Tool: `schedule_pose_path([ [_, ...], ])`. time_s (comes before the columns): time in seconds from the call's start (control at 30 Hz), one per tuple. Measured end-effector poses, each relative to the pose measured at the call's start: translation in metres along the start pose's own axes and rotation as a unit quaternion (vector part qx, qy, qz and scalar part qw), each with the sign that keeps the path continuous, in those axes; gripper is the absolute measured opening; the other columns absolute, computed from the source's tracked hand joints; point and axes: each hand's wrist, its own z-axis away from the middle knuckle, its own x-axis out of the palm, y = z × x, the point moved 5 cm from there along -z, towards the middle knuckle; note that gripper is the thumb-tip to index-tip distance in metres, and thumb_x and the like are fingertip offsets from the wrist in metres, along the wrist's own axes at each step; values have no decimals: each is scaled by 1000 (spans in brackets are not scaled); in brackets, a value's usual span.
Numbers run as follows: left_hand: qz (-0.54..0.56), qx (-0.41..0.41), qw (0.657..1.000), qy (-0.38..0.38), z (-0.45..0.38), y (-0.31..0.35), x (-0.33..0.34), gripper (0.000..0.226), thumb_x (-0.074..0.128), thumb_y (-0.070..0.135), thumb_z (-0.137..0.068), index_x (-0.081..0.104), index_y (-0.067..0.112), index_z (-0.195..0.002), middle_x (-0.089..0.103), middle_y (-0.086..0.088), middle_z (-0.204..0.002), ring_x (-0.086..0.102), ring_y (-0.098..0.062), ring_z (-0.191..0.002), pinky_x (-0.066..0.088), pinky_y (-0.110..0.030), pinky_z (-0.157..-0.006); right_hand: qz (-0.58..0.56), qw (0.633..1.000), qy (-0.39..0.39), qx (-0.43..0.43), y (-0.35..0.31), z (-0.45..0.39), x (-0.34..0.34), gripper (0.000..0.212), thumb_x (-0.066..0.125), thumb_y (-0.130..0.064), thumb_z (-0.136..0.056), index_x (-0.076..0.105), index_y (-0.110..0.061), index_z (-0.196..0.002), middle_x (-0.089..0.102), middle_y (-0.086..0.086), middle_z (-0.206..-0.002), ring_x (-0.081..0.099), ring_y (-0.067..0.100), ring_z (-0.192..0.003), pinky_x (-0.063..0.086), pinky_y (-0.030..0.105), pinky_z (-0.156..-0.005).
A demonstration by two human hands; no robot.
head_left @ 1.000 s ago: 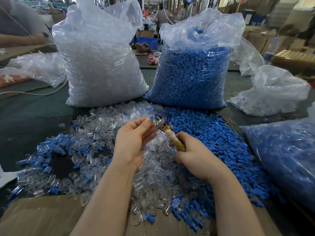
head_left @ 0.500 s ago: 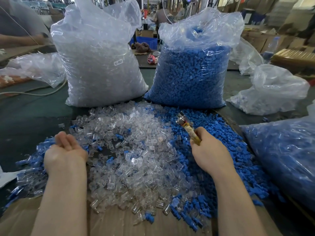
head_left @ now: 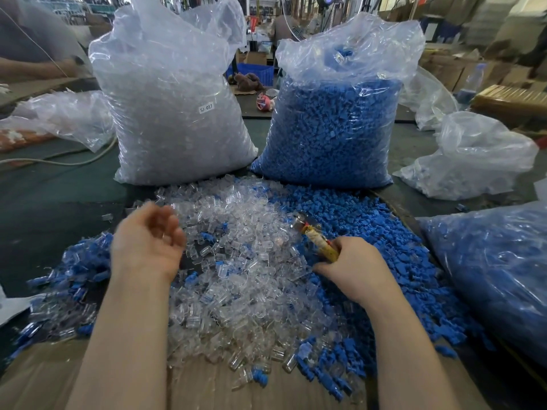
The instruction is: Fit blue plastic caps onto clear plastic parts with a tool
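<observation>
- Head view looks down on a heap of clear plastic parts (head_left: 236, 261) spread over a sheet of cardboard (head_left: 207, 392), and every place below is given from that heap
- left hand (head_left: 146, 241) hovers over the heap's left edge, palm turned up and blurred; its fingers are loosely curled and I cannot make out anything in them
- right hand (head_left: 352, 267) rests at the heap's right edge, where clear gives way to blue, with its fingers wrapped round the yellowish handle of the tool (head_left: 313, 235)
- the tool slants up and to the left out of the fist, its metal tip above the heap's upper right part; whether a cap sits on the tip cannot be told
- loose blue plastic caps (head_left: 370, 232) lie in a broad bank touching the heap's right side and running on down along it toward the near edge
- a smaller scatter of mixed blue and clear pieces (head_left: 77, 267) lies to the heap's left, beyond the left hand
- behind the heap stand two tall plastic bags side by side: the sack of clear parts (head_left: 177, 119) on the left, bearing a small white label, and the sack of blue caps (head_left: 334, 128) on the right
- a further bag with blue contents (head_left: 497, 261) lies to the far right of the heap
- a crumpled, nearly empty bag (head_left: 473, 155) sits right of the heap and farther back
</observation>
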Motion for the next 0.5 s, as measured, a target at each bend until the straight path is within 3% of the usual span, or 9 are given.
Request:
schedule_pose_path([
  [0.07,-226,43,971,-69,8,-6,18,10,62,25,-94,65,16,-91,69,6,-80,60,-7,-70,48,-24,-67,22,1000,11,2,0,-1,2,25,74,-42,-79,56,-25,-80,58,-5,-73,56,15,-67,39,29,-56],
  [0.13,-392,81,907,-134,18,-19,36,8,68,26,-90,68,19,-94,71,5,-87,62,-10,-79,46,-25,-69,32,999,19,4,-1,-2,3,23,73,-42,-81,57,-27,-85,58,-6,-76,56,18,-72,38,30,-59],
  [0.2,-494,97,843,-188,27,-35,47,10,73,26,-85,68,22,-92,70,6,-85,63,-7,-77,44,-20,-65,32,999,22,4,-2,-3,3,20,71,-41,-82,57,-26,-85,59,-6,-76,56,18,-71,38,30,-58],
  [0.4,-696,153,676,-189,38,-60,59,28,84,38,-74,64,26,-89,63,9,-84,60,-8,-79,49,-28,-70,23,999,35,31,3,-2,0,22,63,-41,-88,51,-25,-78,58,-2,-74,55,17,-67,38,29,-54],
  [0.5,-712,171,656,-183,42,-59,64,20,84,35,-75,66,27,-80,66,12,-79,61,-3,-75,52,-26,-70,-8,999,37,24,1,0,-2,22,64,-39,-87,51,-25,-76,58,-4,-73,53,14,-66,33,27,-50],
])
